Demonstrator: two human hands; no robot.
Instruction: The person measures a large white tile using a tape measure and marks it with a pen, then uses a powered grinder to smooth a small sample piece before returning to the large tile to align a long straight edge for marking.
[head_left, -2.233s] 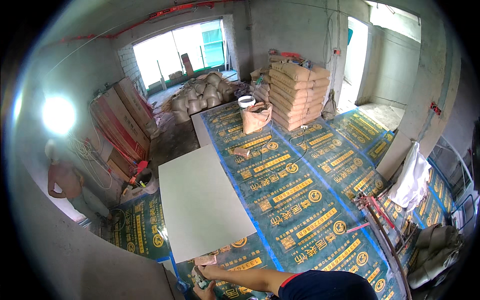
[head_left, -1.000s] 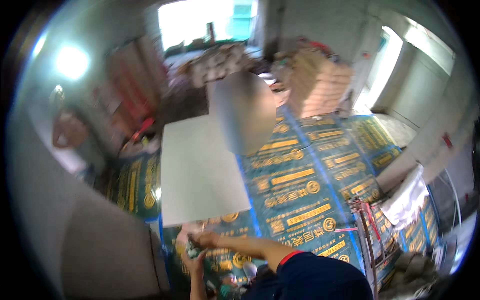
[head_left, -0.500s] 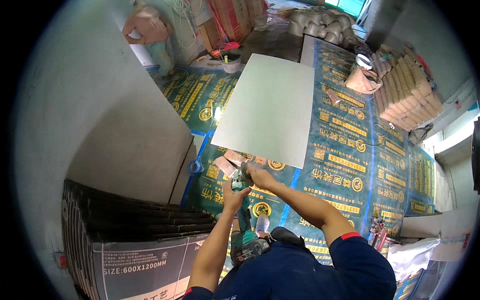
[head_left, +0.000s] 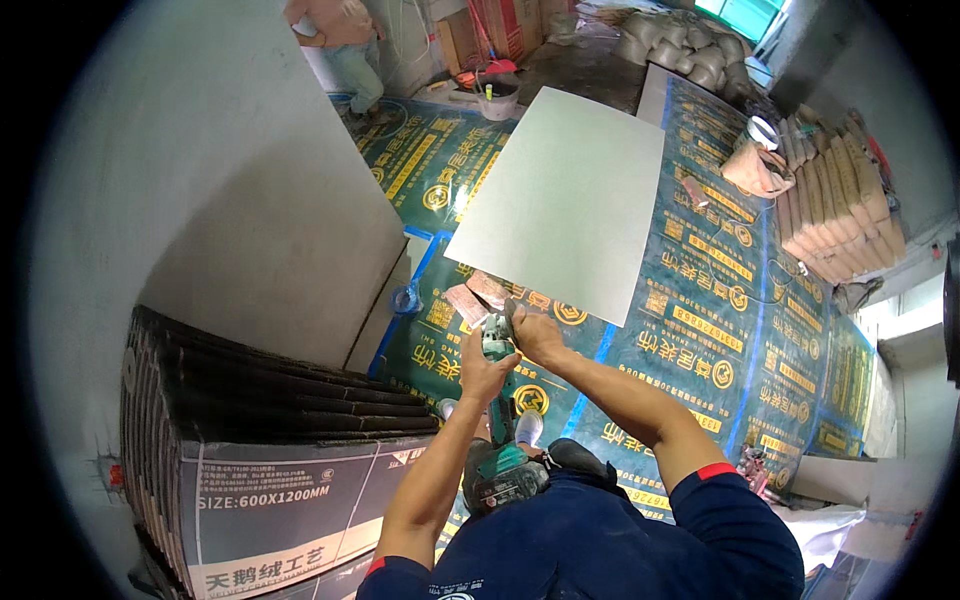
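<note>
My view, which a couple of seconds ago reached across the room to the far window, is now tipped down, and the cordless angle grinder [head_left: 506,410] shows at full length, battery pack [head_left: 510,487] close against my body and head pointing away. I judge that my attention is on the tool's head. My left hand [head_left: 480,370] is clamped around that head from the left; my right hand [head_left: 538,335] sits at its right, beside a dark disc [head_left: 510,318]. Whether those fingers grip the disc or only touch it, I cannot tell. Two pinkish blocks [head_left: 466,303] lie just beyond, on the green floor film [head_left: 410,350], near the pale tile [head_left: 560,200]. Boxed tiles [head_left: 310,480] stand near left; a tape roll [head_left: 405,299] lies left of the blocks.
</note>
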